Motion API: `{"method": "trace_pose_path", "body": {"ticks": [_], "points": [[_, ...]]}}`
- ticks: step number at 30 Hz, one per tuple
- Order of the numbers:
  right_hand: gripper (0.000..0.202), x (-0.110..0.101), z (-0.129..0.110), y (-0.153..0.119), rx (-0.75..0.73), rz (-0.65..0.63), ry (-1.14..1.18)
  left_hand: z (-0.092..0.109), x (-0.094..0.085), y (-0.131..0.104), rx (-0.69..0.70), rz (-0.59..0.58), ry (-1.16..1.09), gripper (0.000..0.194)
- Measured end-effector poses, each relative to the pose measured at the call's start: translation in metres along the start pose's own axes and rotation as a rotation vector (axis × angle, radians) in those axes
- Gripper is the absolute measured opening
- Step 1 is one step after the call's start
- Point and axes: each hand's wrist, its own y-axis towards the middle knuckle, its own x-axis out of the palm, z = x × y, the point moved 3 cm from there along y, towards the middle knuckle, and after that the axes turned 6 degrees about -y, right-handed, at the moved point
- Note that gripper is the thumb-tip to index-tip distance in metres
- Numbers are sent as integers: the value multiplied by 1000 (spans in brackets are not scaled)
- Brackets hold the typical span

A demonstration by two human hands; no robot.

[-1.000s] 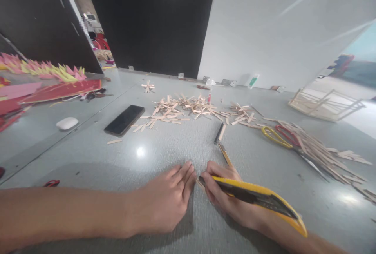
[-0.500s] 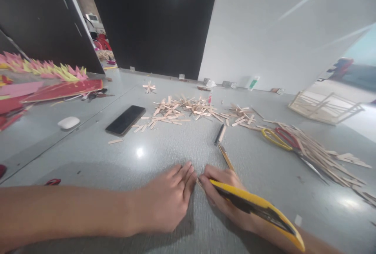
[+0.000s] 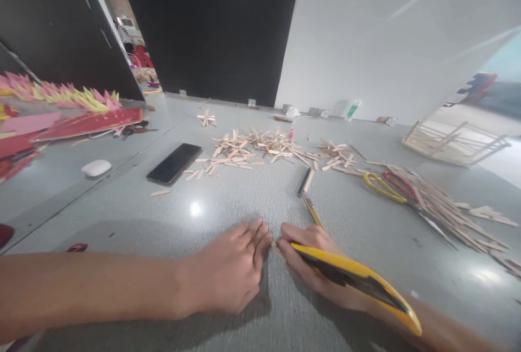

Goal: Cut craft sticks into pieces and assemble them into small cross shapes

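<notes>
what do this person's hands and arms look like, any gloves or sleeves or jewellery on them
The left hand and right hand wear no gloves. No ring, watch or bracelet shows, though parts of the right fingers are hidden. The left forearm and right forearm are bare as far as the view reaches, with no sleeve in sight.

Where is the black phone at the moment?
In the head view, the phone lies left of centre on the grey surface, between the white oval object and the stick pile.

One left hand (image 3: pixel 230 268), one right hand (image 3: pixel 313 280), one curved tool (image 3: pixel 358 281), one phone (image 3: pixel 175 163), one pair of large scissors (image 3: pixel 412 203), uncountable sticks (image 3: pixel 280 148).
</notes>
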Motion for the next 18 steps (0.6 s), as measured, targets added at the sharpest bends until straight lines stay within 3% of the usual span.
{"method": "trace_pose_path", "body": {"ticks": [9, 14, 16, 18], "points": [[36, -2, 0, 0, 98, -63, 135, 2, 0, -1, 22, 21, 32, 56], [42, -2, -3, -1, 215, -113, 308, 0, -1, -4, -16, -5, -86, 55], [44, -5, -2, -2, 267, -84, 349, -2, -3, -6, -39, 8, -173, 52], [40, -17, 2, -1, 298, 34, 296, -7, -6, -7, -71, 51, -275, 47]]}}
